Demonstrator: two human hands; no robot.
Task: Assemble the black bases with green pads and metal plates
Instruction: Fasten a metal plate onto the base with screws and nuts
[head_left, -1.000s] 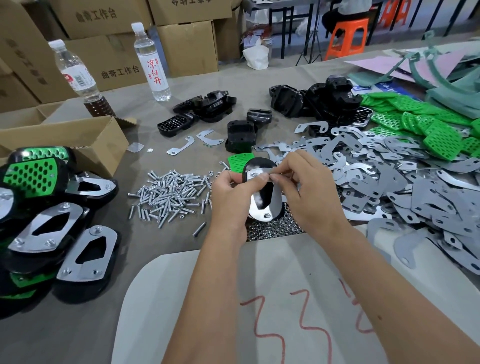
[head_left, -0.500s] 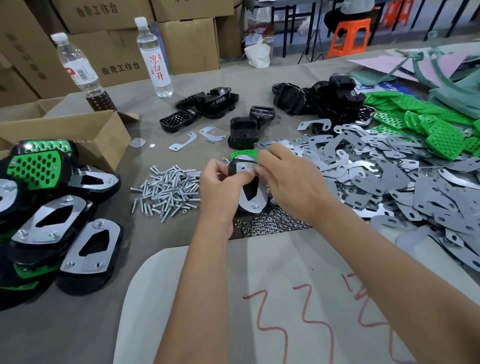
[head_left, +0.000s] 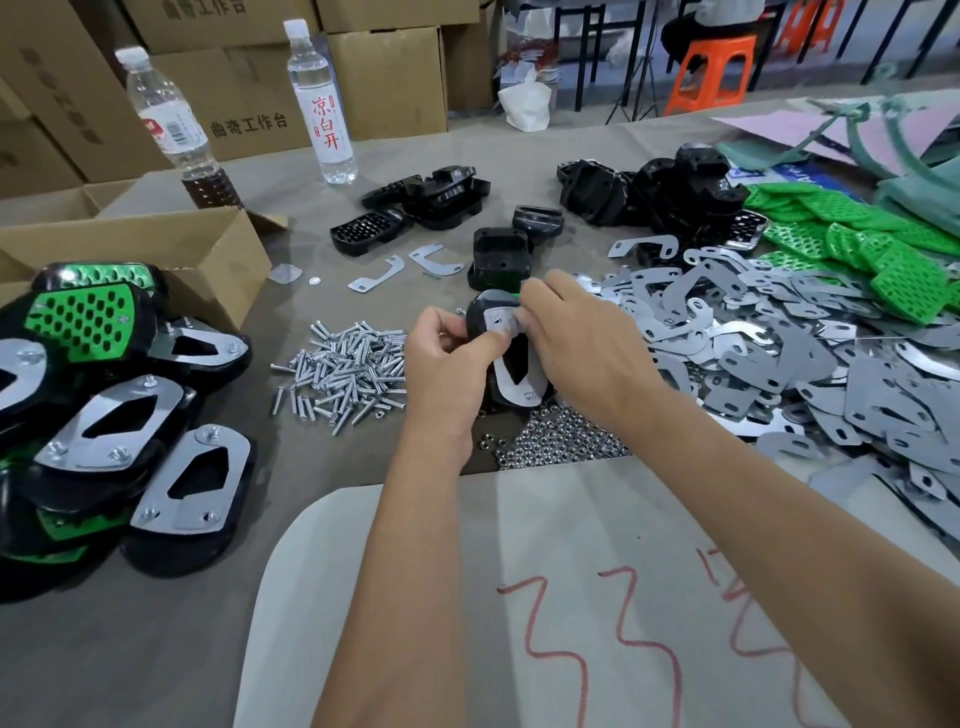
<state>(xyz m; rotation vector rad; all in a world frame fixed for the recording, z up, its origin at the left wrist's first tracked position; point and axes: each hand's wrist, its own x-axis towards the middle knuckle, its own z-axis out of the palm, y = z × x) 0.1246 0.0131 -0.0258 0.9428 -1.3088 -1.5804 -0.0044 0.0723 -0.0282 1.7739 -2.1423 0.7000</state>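
Two hands meet over one half-built piece, and we take the pile of screws (head_left: 347, 370) as our landmark. Just right of that pile, our left hand (head_left: 447, 364) grips the black base (head_left: 480, 318) with thumb and curled fingers, holding it up off the counter (head_left: 156, 639). Our right hand (head_left: 582, 348) pinches the top end of the metal plate (head_left: 511, 387) that lies on the base, its fingertips pressed close together near the upper hole. A sliver of green pad (head_left: 515, 297) peeks out behind the base, so we judge the pad is already fitted underneath. Whether a screw or nut sits between the right fingers we cannot tell; they hide that spot. Nearer to us than the screws, and to their right, lies a heap of small nuts (head_left: 561, 436). Far right of the screws spreads the loose stock of plates (head_left: 831, 374) and, beyond it, spare green pads (head_left: 904, 275). Left of the screws rest the finished pieces (head_left: 192, 483), plates bolted on. The risk we see from here is the plate sliding off line with the holes in the base while only one end is pinched, so a screw would bind or go in crooked. A small nut could also slip from the fingers and vanish into the heap below.
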